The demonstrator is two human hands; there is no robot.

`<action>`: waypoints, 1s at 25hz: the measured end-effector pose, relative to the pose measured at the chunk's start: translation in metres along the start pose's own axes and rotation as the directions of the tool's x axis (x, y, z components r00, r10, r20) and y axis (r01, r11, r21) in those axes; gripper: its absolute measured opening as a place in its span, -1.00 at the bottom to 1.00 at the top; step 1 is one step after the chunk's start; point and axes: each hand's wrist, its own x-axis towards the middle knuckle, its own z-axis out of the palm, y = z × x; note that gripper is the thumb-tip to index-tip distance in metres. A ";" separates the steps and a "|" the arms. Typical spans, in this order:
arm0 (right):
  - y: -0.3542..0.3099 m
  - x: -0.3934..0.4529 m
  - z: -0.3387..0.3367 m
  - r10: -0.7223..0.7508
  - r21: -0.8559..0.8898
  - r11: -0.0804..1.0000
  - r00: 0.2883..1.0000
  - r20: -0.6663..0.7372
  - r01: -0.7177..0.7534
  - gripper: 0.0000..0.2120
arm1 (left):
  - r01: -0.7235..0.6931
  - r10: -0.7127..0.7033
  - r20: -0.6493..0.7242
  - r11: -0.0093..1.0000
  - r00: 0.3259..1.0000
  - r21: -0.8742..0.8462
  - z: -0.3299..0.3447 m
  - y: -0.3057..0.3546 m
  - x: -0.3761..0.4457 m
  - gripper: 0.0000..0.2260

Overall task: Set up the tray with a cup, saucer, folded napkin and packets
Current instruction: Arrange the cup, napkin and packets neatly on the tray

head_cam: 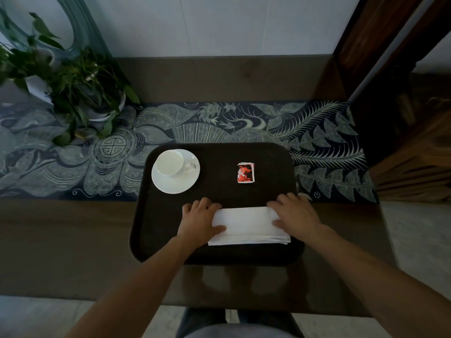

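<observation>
A dark brown tray (161,228) lies on the table in front of me. On its far left a white cup (169,162) stands on a white saucer (170,185). Red packets (245,173) lie stacked at the tray's far right. A folded white napkin (246,225) rests along the tray's near edge. My left hand (199,219) lies flat on the napkin's left end, fingers spread. Over the napkin's right end my right hand (294,215) presses flat, thumb on the cloth.
A blue patterned runner (317,142) crosses the table under the tray's far edge. Potted plants (80,89) stand at the back left. A dark wooden cabinet (402,118) rises at the right. The table's near edge sits just below the tray.
</observation>
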 end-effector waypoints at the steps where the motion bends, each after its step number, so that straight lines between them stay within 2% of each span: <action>1: 0.004 0.004 -0.005 0.016 -0.010 1.000 0.999 0.034 -0.016 -0.56 | 0.041 -0.040 0.041 0.999 0.998 -0.023 -0.005 -0.002 0.005 -0.49; 5: 0.013 0.015 -0.018 0.086 0.107 0.989 0.980 0.180 -0.106 -0.67 | 0.211 -0.157 0.231 0.950 0.960 -0.232 -0.020 -0.011 0.019 -0.65; 9: 0.013 0.021 -0.015 0.143 0.153 0.971 0.960 0.242 -0.183 -0.72 | 0.242 -0.144 0.270 0.895 0.952 -0.374 -0.019 -0.016 0.020 -0.78; 11: 0.011 0.025 -0.015 0.175 0.240 0.940 0.946 0.273 -0.244 -0.72 | 0.260 -0.129 0.312 0.866 0.941 -0.426 -0.019 -0.022 0.021 -0.83; 16: -0.009 0.027 -0.012 0.244 0.411 0.844 0.929 0.279 -0.345 -0.73 | 0.242 -0.156 0.232 0.879 0.960 -0.411 -0.022 -0.044 0.013 -0.86; 25: -0.063 0.039 -0.008 0.303 0.512 0.788 0.939 0.159 -0.341 -0.78 | 0.233 -0.186 0.154 0.895 0.970 -0.382 -0.027 -0.090 -0.001 -0.83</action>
